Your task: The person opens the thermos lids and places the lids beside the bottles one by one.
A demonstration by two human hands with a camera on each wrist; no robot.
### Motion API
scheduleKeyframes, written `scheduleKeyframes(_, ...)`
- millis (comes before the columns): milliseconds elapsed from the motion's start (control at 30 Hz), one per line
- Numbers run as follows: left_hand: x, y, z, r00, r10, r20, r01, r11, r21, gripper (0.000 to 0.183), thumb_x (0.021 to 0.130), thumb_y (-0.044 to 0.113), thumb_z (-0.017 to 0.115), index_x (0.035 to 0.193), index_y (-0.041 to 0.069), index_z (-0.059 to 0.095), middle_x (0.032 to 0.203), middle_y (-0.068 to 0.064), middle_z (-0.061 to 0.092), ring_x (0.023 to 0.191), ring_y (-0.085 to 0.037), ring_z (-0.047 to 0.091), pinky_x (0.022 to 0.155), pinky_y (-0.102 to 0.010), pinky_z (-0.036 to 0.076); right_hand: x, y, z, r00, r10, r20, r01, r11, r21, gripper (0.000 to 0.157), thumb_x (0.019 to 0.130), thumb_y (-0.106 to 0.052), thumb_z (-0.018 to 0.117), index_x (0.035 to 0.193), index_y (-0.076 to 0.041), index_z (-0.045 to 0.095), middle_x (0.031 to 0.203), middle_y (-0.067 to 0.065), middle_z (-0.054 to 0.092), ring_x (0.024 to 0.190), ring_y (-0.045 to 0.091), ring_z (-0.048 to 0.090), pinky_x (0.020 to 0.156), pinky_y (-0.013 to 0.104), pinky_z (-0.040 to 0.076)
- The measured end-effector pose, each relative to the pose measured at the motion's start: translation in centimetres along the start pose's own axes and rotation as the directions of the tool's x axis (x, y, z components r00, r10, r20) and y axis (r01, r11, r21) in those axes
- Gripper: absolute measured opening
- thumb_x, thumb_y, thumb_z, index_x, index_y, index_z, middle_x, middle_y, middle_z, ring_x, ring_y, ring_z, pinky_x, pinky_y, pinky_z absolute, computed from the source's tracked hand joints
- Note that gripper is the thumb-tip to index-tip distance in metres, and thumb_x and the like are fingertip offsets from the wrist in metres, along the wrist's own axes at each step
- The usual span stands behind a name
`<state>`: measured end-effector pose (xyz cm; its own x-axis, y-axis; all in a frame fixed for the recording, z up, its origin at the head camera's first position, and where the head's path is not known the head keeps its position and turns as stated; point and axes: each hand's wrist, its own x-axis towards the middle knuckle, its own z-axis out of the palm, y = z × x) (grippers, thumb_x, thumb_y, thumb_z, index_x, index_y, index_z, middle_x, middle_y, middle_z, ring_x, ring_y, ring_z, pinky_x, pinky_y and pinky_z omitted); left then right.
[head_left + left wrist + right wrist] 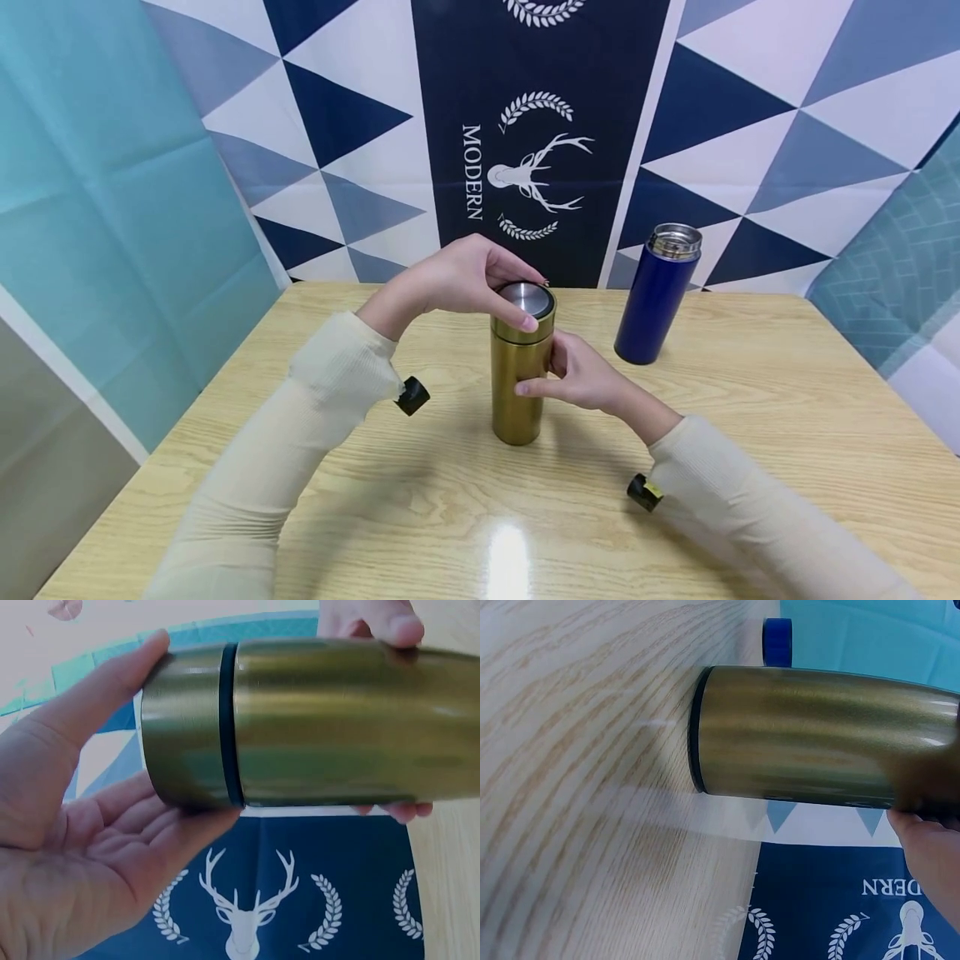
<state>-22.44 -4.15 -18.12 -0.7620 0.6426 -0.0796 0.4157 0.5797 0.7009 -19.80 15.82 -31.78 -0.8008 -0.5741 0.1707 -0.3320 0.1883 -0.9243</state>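
Observation:
A gold thermos flask [516, 400] stands upright on the wooden table, its lid [187, 727] on top with a brushed-metal disc. My left hand [468, 275] grips this lid from above, thumb on the near side and fingers on the far side. Lower down, my right hand [581, 373] holds the flask's body from the right, thumb in front. A dark ring shows between lid and body in the left wrist view. Behind and to the right stands a blue thermos flask [652, 304] with its bare steel mouth showing and no lid on it.
In the right wrist view a small blue cap [778, 643] sits on the table [615, 847] beyond the gold flask. A patterned cloth [360, 150] hangs at the back edge. Small black devices [412, 396] are worn at both wrists.

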Motion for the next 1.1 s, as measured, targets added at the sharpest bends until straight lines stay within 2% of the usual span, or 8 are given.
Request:
scheduleKeyframes(400,-0.8,1.5,0.8,0.985,-0.072,-0.158,0.095,0.985,0.142,0.052,0.066,0.040,0.087,0.112,0.019,0.072,0.104,0.003,0.075,0.095,-0.006,0.068,0.083,-0.025,0.054,0.0,0.0,0.0,1.000,0.004,-0.005,-0.004,1.000,0.002,0.063,0.079,-0.003,0.075,0.134,0.001,0.043,0.127,0.023,0.059,0.104,0.003,0.064,0.092,0.021,0.053)
scheduleKeyframes(600,-1.3,1.8,1.6,0.965,-0.115,-0.235,0.149,0.980,0.133,0.059,0.066,0.043,0.086,0.115,0.014,0.071,0.109,0.000,0.075,0.096,-0.009,0.067,0.078,-0.024,0.055,0.0,0.1,0.1,1.000,-0.002,-0.002,0.001,1.000,-0.007,0.063,0.080,-0.004,0.075,0.134,0.001,0.042,0.128,0.022,0.059,0.105,0.003,0.063,0.092,0.021,0.053)
scheduleKeyframes(767,-1.5,2.2,2.3,0.947,-0.116,-0.298,0.167,0.974,0.153,0.059,0.067,0.045,0.085,0.114,0.010,0.071,0.107,-0.001,0.074,0.091,-0.012,0.065,0.070,-0.023,0.054,0.0,0.1,0.0,1.000,-0.010,-0.004,0.010,1.000,-0.008,0.064,0.080,-0.003,0.075,0.135,0.001,0.042,0.128,0.023,0.059,0.104,0.003,0.063,0.092,0.021,0.053)
scheduleKeyframes(867,-1.6,2.2,2.6,0.942,-0.105,-0.318,0.165,0.972,0.168,0.060,0.068,0.046,0.084,0.113,0.009,0.071,0.107,-0.001,0.074,0.091,-0.012,0.064,0.069,-0.022,0.054,0.0,0.2,0.0,1.000,-0.016,-0.003,0.016,1.000,-0.004,0.064,0.080,-0.003,0.075,0.134,0.001,0.042,0.128,0.023,0.059,0.104,0.003,0.064,0.092,0.021,0.053)
scheduleKeyframes(1000,-1.8,2.0,2.8,0.939,-0.097,-0.331,0.153,0.977,0.146,0.061,0.068,0.047,0.084,0.115,0.010,0.070,0.113,-0.002,0.072,0.100,-0.011,0.066,0.076,-0.023,0.055,0.0,0.2,0.0,1.000,-0.020,-0.006,0.020,1.000,-0.001,0.063,0.079,-0.003,0.075,0.134,0.002,0.043,0.127,0.023,0.059,0.104,0.003,0.064,0.092,0.021,0.053)
scheduleKeyframes(1100,-1.9,1.7,2.6,0.945,-0.106,-0.310,0.149,0.982,0.118,0.062,0.069,0.048,0.083,0.117,0.011,0.068,0.117,-0.001,0.071,0.105,-0.012,0.065,0.083,-0.026,0.055,0.0,0.2,0.0,1.000,-0.022,-0.005,0.022,1.000,-0.005,0.063,0.079,-0.003,0.075,0.133,0.002,0.043,0.126,0.023,0.060,0.103,0.004,0.064,0.092,0.022,0.053)
